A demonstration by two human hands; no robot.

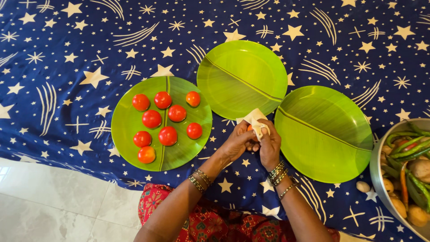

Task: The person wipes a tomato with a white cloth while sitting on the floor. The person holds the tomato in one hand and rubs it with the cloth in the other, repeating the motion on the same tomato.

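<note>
1. The left hand [237,144] and right hand [270,145] meet over the star-patterned blue tablecloth [67,54], just below the gap between the middle plate and the right-hand plate.
2. Both hands are closed together around one small orange-red tomato [251,128], wrapped in a pale cloth [255,120]. Only a sliver of the fruit shows between the fingers, so its exact shape is hard to tell.
3. The cloth's free corner sticks up and away from the person, toward the rim of the middle plate [242,78].
4. Decisive relation: the held tomato lies left of the right-hand plate [324,134], right of the tomato plate [125,121], and just short of the middle plate. The right hand is nearer the right-hand plate; the left hand is nearer the tomato plate.
5. Plates: three round green plates printed like banana leaves. The middle and right-hand ones carry nothing.
6. Tomatoes [168,135] on the left plate: nine, lying apart from one another in loose rows. With the one in the hands, ten show.
7. At the right edge stands a metal bowl [374,166], partly out of view, heaped with green chillies [410,148], potatoes and other vegetables; these are too crowded to count.
8. One small pale vegetable [363,186] lies on the tablecloth just beside the bowl, well apart from the hands.
9. Both wrists wear bangles.
</note>
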